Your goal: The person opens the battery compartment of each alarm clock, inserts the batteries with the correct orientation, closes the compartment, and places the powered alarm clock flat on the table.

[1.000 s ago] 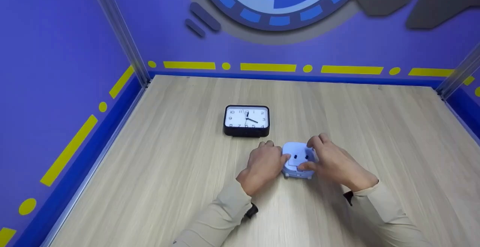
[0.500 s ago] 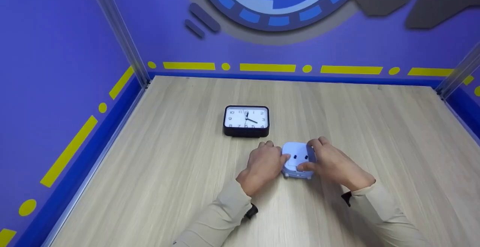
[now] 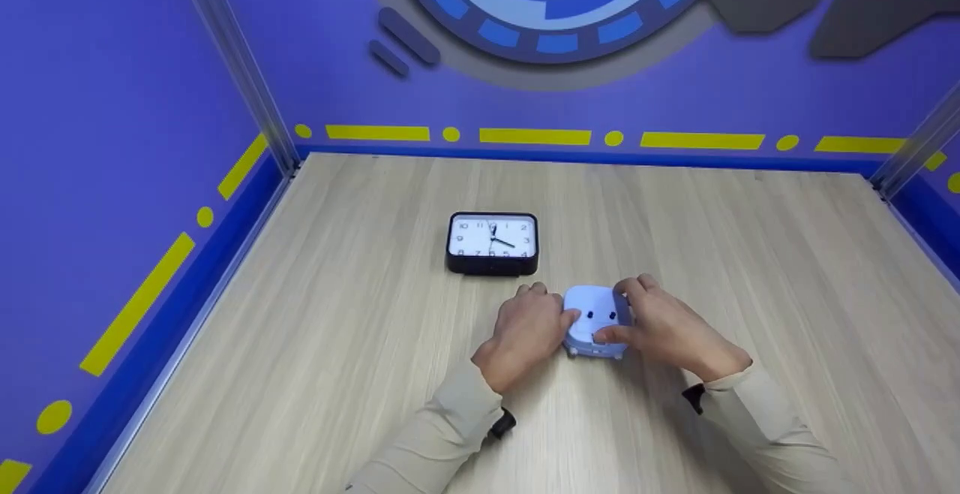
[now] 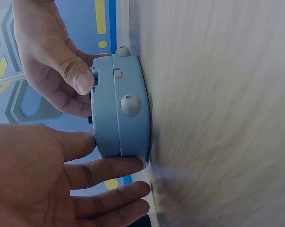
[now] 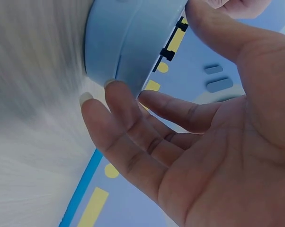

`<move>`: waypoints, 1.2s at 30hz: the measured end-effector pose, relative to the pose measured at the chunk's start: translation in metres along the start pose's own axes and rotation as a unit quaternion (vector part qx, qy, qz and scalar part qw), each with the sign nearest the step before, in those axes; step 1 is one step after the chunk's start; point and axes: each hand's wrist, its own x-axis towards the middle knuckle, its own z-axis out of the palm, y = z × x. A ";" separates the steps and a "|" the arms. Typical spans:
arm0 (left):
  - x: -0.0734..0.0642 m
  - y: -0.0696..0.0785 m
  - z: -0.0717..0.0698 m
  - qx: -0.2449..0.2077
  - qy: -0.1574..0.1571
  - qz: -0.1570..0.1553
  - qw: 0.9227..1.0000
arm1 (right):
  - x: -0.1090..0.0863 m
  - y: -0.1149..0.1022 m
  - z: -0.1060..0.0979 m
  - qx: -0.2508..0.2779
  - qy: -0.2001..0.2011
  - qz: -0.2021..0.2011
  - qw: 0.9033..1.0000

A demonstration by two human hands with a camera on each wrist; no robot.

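Observation:
A light blue alarm clock lies back side up on the wooden table, its two black knobs showing. My left hand holds its left side, thumb at the back's edge and a finger against the side in the left wrist view. From the right, my right hand grips the clock. Its thumb presses at a notch in the back near the small feet, while the fingers reach the far edge. The dial faces down, hidden.
A black rectangular clock with a white dial stands just behind my left hand. Blue printed panels rise at the back and along both sides of the wooden table.
My right wrist and fingers have shifted slightly, and the panel outline seen earlier on the clock's back shows less. My left hand and the black clock stay in place.

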 end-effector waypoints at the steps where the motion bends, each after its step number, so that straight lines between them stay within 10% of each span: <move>1: 0.000 0.000 0.000 0.000 -0.001 -0.001 1.000 | 0.000 0.001 -0.001 0.002 -0.003 -0.002 1.000; 23: -0.001 0.000 0.001 -0.020 -0.006 -0.012 1.000 | 0.003 0.030 -0.012 0.117 -0.074 -0.064 0.988; 36: -0.001 0.001 0.000 -0.037 -0.010 -0.025 0.999 | 0.009 0.049 -0.012 0.266 -0.150 -0.018 0.952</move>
